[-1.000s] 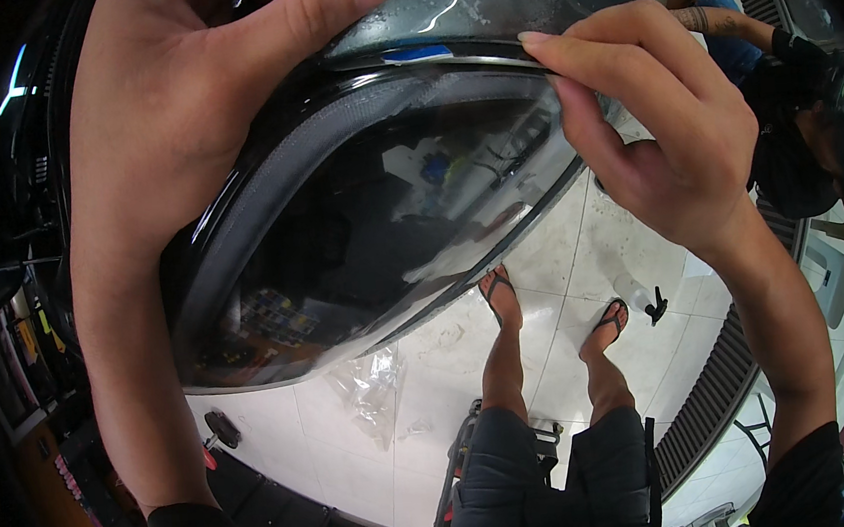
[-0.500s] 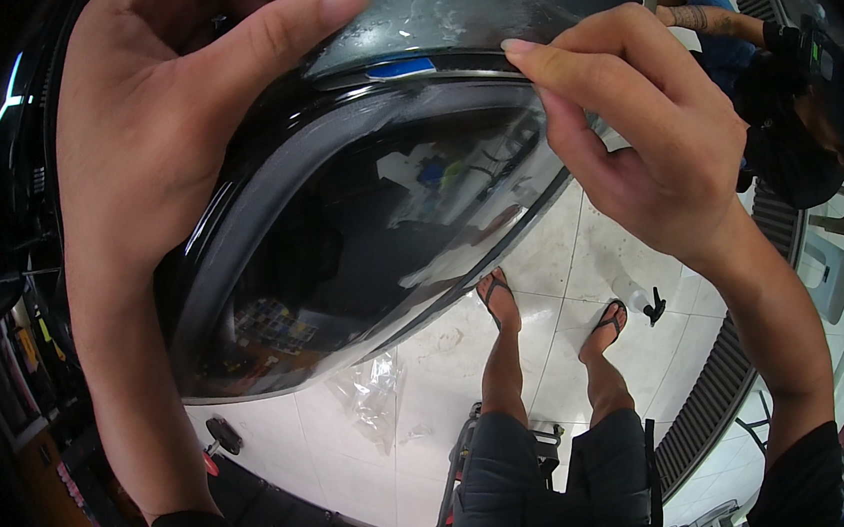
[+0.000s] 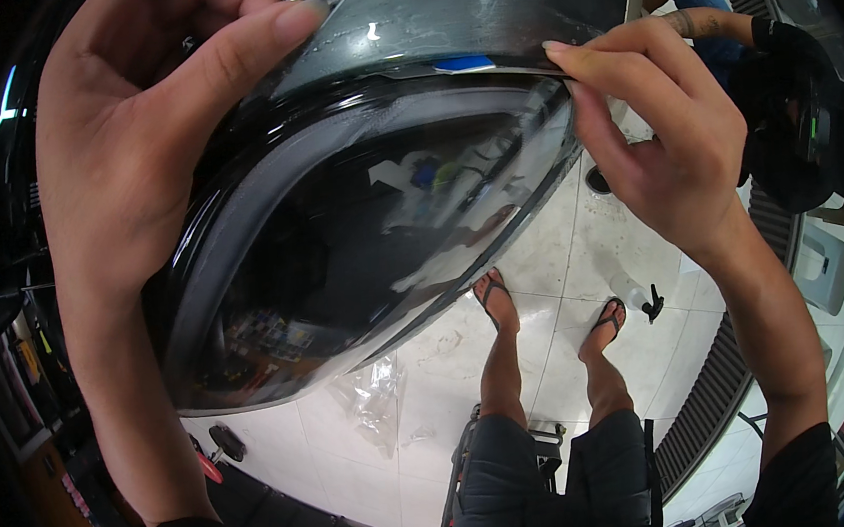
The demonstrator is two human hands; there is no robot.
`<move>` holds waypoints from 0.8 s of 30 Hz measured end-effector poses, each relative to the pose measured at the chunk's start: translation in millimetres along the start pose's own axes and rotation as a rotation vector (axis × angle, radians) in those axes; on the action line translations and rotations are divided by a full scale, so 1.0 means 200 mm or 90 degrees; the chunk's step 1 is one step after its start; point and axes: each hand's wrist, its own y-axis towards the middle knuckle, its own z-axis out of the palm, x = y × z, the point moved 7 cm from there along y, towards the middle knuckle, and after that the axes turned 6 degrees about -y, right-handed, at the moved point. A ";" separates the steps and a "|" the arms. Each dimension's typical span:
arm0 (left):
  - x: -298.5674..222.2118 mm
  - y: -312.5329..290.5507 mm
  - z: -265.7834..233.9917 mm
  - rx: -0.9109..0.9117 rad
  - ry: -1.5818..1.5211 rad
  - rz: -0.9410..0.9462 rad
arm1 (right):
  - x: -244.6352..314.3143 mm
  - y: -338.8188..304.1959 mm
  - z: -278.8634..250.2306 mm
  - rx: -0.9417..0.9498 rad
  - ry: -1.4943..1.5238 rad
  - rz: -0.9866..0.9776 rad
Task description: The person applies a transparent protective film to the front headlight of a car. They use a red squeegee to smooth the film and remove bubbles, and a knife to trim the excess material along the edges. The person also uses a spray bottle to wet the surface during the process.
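Note:
A glossy black helmet with a dark curved visor (image 3: 379,227) fills the upper middle of the view, held up close. My left hand (image 3: 140,138) grips its left side, with the thumb laid across the top of the shell. A thin clear film (image 3: 480,7) covers the upper surface, with a small blue tab (image 3: 463,63) on its lower edge. My right hand (image 3: 662,142) pinches that film edge just right of the tab, with the fingertips on the visor's upper right rim.
Below are my legs in dark shorts and sandals (image 3: 548,323) on a white tiled floor. Crumpled clear plastic (image 3: 374,398) lies on the tiles, and a small black trigger bottle (image 3: 649,301) is near my foot. Another person (image 3: 711,7) sits at the upper right beside a black ribbed mat (image 3: 714,388).
The helmet has tilted a little and looms larger. My right fingertips have slid slightly right along the film's edge, and the blue tab has shifted with them.

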 end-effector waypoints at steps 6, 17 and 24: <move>0.02 0.02 0.01 -0.006 0.009 -0.006 | -0.07 -0.07 0.01 -0.017 0.042 0.036; 0.02 0.04 0.00 -0.004 0.064 -0.018 | -0.21 -0.15 0.01 -0.064 0.046 0.035; 0.06 0.02 -0.04 0.013 0.136 -0.036 | -0.24 -0.21 0.01 -0.049 0.064 0.074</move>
